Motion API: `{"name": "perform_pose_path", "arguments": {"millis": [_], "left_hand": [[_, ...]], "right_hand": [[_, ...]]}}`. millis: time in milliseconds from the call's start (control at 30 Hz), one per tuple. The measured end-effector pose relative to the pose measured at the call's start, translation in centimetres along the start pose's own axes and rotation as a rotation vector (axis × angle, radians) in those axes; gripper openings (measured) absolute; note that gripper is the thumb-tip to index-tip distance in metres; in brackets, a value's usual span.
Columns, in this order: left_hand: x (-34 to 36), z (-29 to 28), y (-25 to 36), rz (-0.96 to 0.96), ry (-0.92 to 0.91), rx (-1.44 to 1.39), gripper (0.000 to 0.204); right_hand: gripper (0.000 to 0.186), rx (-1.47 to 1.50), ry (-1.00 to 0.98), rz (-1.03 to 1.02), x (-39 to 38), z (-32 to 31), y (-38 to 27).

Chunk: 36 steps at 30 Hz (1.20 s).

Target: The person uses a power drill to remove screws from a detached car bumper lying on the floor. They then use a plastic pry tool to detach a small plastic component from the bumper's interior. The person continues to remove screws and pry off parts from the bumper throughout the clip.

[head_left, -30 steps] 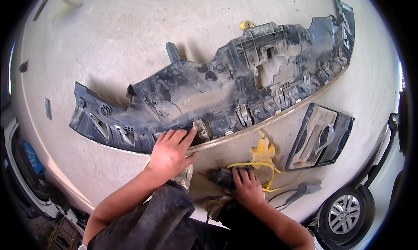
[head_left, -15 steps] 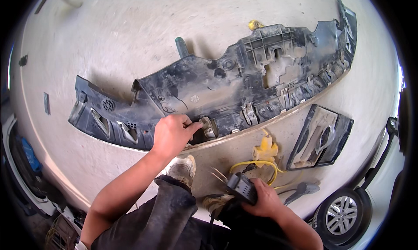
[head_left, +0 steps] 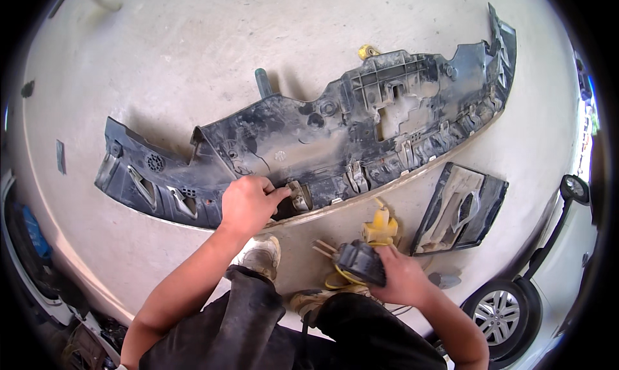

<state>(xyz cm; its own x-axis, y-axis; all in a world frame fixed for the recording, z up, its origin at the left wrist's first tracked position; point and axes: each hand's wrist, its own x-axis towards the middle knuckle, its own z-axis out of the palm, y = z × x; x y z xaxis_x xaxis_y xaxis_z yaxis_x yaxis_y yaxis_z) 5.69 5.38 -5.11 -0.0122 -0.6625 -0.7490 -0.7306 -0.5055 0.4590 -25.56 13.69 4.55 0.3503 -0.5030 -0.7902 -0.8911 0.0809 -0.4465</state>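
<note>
While our half-curled left hand [head_left: 246, 205] was over the near edge of the dark panel [head_left: 306, 138], ahead of both hands, its thumb was at a pale clip [head_left: 300, 197], perhaps to steady it; whether it pinched, we could not tell. Our right hand [head_left: 401, 276] wrapped around a black tool [head_left: 361, 261], probably to leave its prongs [head_left: 325, 245] free.

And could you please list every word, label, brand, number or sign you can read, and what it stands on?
No text can be read.
Long black plastic part: pale round mark, too small.
Car wheel: centre mark, too small.
Black two-pronged tool in the right hand: nothing legible.
</note>
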Motion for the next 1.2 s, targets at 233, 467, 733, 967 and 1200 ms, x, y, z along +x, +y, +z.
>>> {"name": "perform_pose_path", "arguments": {"millis": [233, 467, 733, 967, 1200], "left_hand": [[0.0, 0.0, 0.0, 0.026, 0.018, 0.007, 0.033], [0.1, 0.2, -0.5, 0.012, 0.032, -0.007, 0.034], [0.2, 0.4, -0.5, 0.017, 0.029, -0.013, 0.034], [0.3, 0.3, -0.6, 0.041, 0.031, -0.022, 0.035], [0.3, 0.2, -0.7, 0.037, 0.041, -0.053, 0.036]], "right_hand": [[0.072, -0.047, -0.159, 0.087, 0.4, 3.6, -0.1], [0.081, 0.086, -0.11, 0.14, -0.9, -1.4, -2.4], [0.095, -0.085, 0.054, -0.004, 0.2, -8.5, -4.7], [0.09, -0.529, 0.098, -0.064, 2.7, -11.0, -6.9], [0.072, -0.742, 0.192, -0.13, 5.4, -11.3, -8.5]]}}
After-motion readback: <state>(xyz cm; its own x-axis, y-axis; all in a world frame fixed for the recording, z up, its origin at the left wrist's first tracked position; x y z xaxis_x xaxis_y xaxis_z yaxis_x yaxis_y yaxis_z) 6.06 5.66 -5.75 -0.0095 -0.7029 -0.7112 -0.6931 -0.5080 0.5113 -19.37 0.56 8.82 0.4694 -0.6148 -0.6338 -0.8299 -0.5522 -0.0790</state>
